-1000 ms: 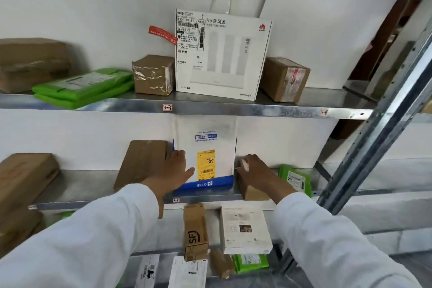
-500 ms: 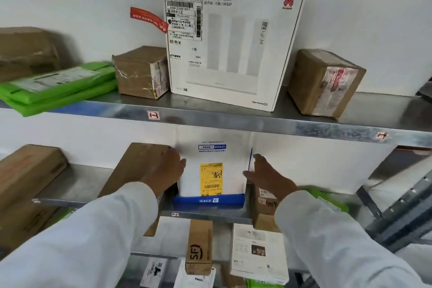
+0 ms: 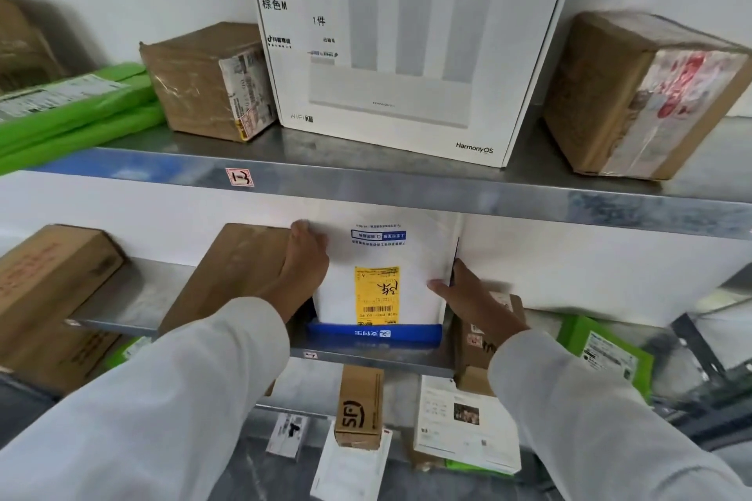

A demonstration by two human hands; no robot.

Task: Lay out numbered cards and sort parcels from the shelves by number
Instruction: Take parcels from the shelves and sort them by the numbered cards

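Note:
A white flat parcel (image 3: 411, 256) with a blue bottom band and a yellow label stands upright against the wall on the middle shelf (image 3: 378, 356). My left hand (image 3: 303, 268) grips its left edge, fingers curled over the upper corner. My right hand (image 3: 474, 297) holds its right edge, thumb on the front. Both arms wear white sleeves. No numbered cards are visible.
A brown flat box (image 3: 232, 268) leans left of the parcel; a small brown box (image 3: 484, 338) and a green parcel (image 3: 606, 350) sit to its right. The upper shelf (image 3: 407, 183) holds a large white box (image 3: 407, 41), brown boxes and green packets. Several parcels lie on the lowest shelf.
The camera has moved closer to the shelves. My left hand has slid up the parcel's left edge, and my right hand has left the small brown box and taken the parcel's right edge.

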